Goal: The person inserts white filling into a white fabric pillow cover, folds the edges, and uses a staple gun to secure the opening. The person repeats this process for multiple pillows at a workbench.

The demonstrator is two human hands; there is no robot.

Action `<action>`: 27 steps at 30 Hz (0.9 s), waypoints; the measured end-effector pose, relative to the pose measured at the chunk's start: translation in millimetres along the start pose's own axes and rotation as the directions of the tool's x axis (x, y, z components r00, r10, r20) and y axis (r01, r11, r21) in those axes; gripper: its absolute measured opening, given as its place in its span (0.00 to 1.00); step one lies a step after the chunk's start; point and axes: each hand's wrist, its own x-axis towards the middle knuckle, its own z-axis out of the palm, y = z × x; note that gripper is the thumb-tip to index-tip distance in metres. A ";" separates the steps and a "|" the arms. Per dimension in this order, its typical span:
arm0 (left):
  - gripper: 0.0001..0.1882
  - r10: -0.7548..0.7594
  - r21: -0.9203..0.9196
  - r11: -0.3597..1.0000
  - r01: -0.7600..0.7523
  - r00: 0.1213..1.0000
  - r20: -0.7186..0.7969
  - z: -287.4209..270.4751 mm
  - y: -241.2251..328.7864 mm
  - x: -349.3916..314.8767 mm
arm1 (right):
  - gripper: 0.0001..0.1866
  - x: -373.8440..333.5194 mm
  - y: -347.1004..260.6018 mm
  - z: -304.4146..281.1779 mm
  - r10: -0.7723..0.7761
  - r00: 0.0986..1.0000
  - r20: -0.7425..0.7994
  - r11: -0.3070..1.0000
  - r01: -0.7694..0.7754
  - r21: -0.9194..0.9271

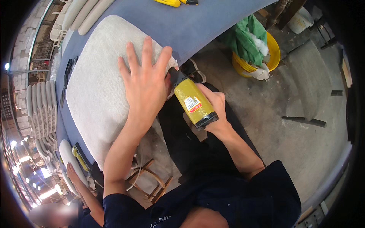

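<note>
Dark shirt (pixel 247 199) of the wearer nearest the lens, along the bottom. Beyond it, 2 bare hands at 1 pale, fabric-covered pad (pixel 97 81). Pad position: lying on the blue-grey table (pixel 207 26), right corner at the table's near edge, near side hiding part of that edge.

Left hand (pixel 145 85): no grasp seen; palm down, 4 fingers spread over the pad by its right corner. Thumb partly hidden beside the tool nose; cannot tell whether they touch. Right hand (pixel 216 99): wrapped round 1 yellow-and-black handheld tool (pixel 192 100), fingertips hidden behind it. Black nose of the tool at the pad's right corner.

Handling notes (judgement): press through the spread palm so the pad cannot skid or tip at the table edge. Bring the nose in square to the pad's rim; a slant would likely bite unevenly. Smooth the fabric at the corner first. Main hazard: left thumb close to the nose; draw it back before working the tool. Bear the tool's weight on the right wrist, sparing the corner any drag.
</note>
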 end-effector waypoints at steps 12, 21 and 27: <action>0.25 0.001 -0.127 0.992 -0.007 0.999 -0.052 -12.0 -18.4 -9.7 | 0.24 40.9 -24.5 -54.5 0.022 0.989 -0.148 1.000 -0.021 0.006; 0.23 -0.088 -0.546 0.837 0.001 0.987 -0.133 3.8 -34.0 -8.1 | 0.35 265.4 -14.6 -116.6 0.052 0.997 -0.065 0.276 -0.076 -0.958; 0.39 -0.310 -0.132 0.938 0.321 0.946 0.096 -39.8 -74.3 -119.9 | 0.34 253.3 16.0 -51.8 -0.242 0.938 0.250 0.144 0.289 -0.947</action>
